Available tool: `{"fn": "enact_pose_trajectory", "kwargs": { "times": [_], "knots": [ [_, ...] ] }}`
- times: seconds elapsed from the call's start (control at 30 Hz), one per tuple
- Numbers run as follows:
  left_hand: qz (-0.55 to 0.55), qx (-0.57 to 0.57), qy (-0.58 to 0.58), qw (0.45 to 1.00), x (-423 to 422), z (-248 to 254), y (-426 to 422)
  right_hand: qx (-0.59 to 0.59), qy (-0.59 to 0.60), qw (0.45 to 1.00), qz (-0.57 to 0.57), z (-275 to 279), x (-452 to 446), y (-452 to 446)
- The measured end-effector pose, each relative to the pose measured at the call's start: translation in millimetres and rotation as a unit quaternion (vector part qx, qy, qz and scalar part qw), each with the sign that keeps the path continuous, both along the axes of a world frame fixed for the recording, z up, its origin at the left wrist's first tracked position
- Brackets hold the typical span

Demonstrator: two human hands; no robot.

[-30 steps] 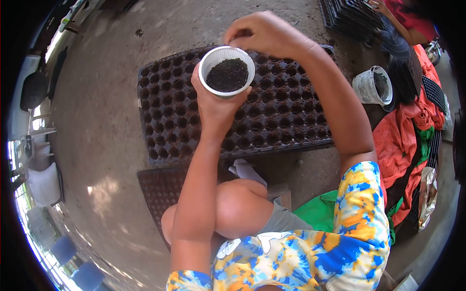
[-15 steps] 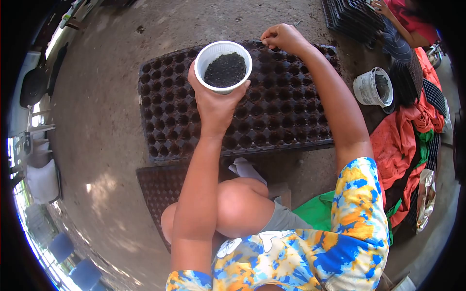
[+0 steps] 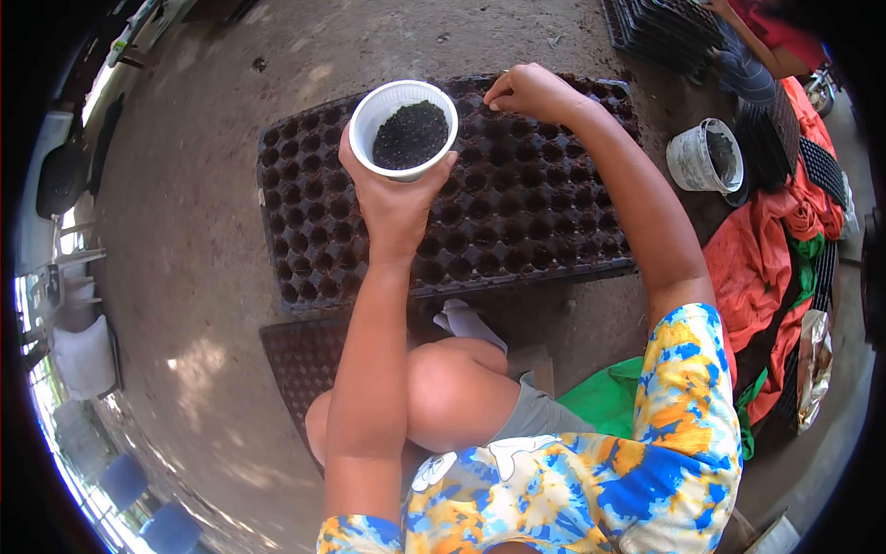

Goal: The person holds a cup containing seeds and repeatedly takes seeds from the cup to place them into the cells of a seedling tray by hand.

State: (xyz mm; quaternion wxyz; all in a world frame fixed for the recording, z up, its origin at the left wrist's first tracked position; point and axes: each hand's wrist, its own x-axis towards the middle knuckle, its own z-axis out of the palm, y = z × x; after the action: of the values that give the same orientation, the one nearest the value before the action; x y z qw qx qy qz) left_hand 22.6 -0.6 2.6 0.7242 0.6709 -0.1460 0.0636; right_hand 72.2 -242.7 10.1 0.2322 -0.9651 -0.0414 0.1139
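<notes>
My left hand [image 3: 392, 208] is wrapped round a white plastic cup [image 3: 362, 122], tilted so its inside shows. Small black seed-like grains [image 3: 412, 136] fill part of it. To the right, my right hand [image 3: 533, 92] is over the far rows of a black seedling tray [image 3: 498, 268], thumb and fingertips pinched together. Whatever lies between those fingertips is too small to make out. Dark brown soil sits in the tray's round cells.
A second seedling tray [image 3: 300, 365] lies by my knee. At right stand a white bucket [image 3: 688, 162] and an orange-red cloth [image 3: 752, 249]. Stacked trays [image 3: 660, 37] are at the upper right, beside another person [image 3: 780, 42] in a red top.
The cup in my left hand has shifted slightly left. My right hand has moved a little left and nearer to me, still pinched over the tray.
</notes>
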Motion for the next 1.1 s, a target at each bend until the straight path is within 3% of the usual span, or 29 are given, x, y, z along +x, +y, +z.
{"fn": "enact_pose_trajectory", "kwargs": {
  "times": [0.33,0.47,0.5,0.6,0.67,0.73,0.87,0.9,1.0,1.03,1.1],
  "knots": [
    [0.003,0.007,-0.011,1.000,-0.2,1.0,0.7,-0.013,0.051,0.998,0.043,22.0,-16.6,12.0],
    [-0.001,0.011,-0.006,1.000,-0.6,1.6,-0.6,-0.020,-0.051,0.998,0.023,36.9,-18.1,14.3],
    [0.001,0.019,-0.006,1.000,-1.1,2.2,-0.2,0.013,-0.042,0.998,-0.050,50.4,-20.0,20.6],
    [-0.015,0.075,-0.020,0.997,-2.2,2.8,-0.4,0.064,-0.144,0.981,0.112,78.6,-23.2,49.7],
    [-0.011,0.110,-0.025,0.994,-4.8,3.3,-5.5,-0.029,-0.087,0.979,0.181,81.1,-21.3,81.9],
    [0.009,0.159,-0.061,0.985,-6.7,3.4,-9.8,-0.124,-0.087,0.969,0.196,71.9,-23.6,103.2],
    [0.017,0.171,-0.018,0.985,-6.6,2.6,-4.1,-0.072,-0.129,0.955,0.258,56.2,-12.9,117.8],
    [0.015,0.148,-0.006,0.989,-5.5,2.3,-1.6,-0.118,-0.103,0.954,0.255,56.4,-9.0,120.2],
    [0.018,0.089,0.012,0.996,-3.5,-1.7,9.1,0.072,-0.081,0.973,0.206,90.3,-2.3,115.4],
    [0.025,0.075,0.005,0.997,-3.5,-6.3,14.0,0.136,-0.132,0.961,0.203,86.5,8.4,105.4],
    [0.045,0.065,-0.009,0.997,-4.9,-3.2,22.3,0.161,-0.123,0.969,0.141,79.8,33.8,89.0]
  ]
}}
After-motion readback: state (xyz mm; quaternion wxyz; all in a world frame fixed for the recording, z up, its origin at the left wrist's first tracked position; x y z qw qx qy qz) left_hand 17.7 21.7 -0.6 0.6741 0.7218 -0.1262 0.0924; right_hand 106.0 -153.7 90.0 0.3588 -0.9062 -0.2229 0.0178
